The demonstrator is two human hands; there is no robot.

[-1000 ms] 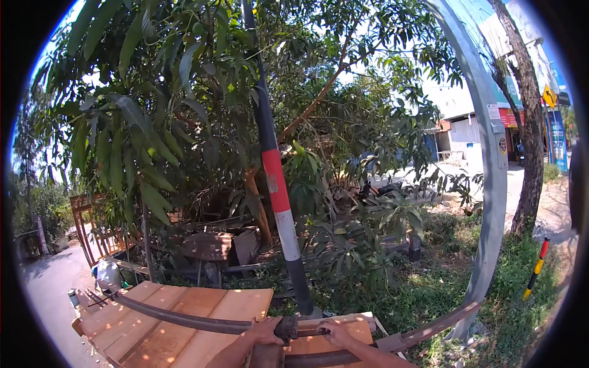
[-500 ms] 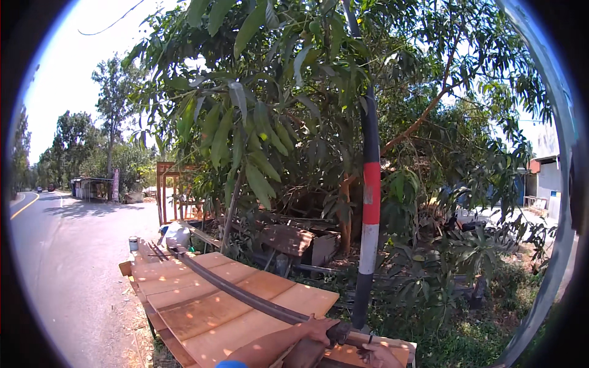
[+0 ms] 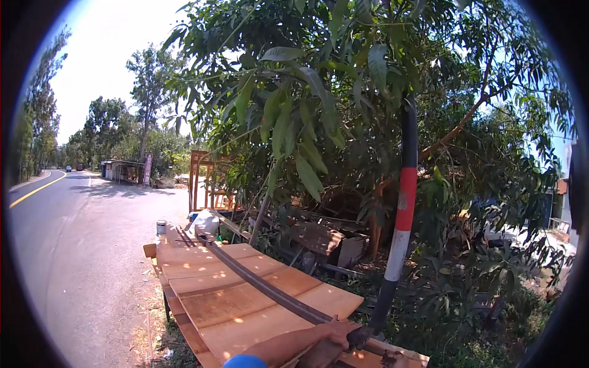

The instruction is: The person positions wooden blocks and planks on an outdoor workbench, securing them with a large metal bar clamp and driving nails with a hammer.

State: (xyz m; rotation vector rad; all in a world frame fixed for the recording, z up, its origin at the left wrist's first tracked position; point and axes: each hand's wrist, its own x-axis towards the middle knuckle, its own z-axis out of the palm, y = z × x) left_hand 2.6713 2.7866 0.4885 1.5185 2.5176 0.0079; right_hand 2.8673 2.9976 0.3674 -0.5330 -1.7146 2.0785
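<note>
A long dark strip [image 3: 264, 283] lies lengthwise over the brown wooden panel [image 3: 257, 319], which is dappled with sunlight. My left hand [image 3: 335, 333] reaches in from the lower edge and grips over the strip's near end. Right beside its fingers is a dark, blocky piece [image 3: 359, 337], and a brown board-like piece [image 3: 320, 354] lies under the wrist; their kind is unclear. My right hand [image 3: 394, 359] is at the lower edge near the panel's right end, shaded and partly cut off. Its fingers look closed, but what they hold cannot be made out.
A striped black, red and white pole [image 3: 402, 208] stands just beyond the panel, with leafy branches [image 3: 300, 122] hanging over it. A white bag [image 3: 207, 224] and a can [image 3: 161, 227] sit at the far end. The road [image 3: 67, 245] runs along the left.
The view has turned left and up, so the scene sits further right and lower. My left hand stays on the strip; less of my right hand shows.
</note>
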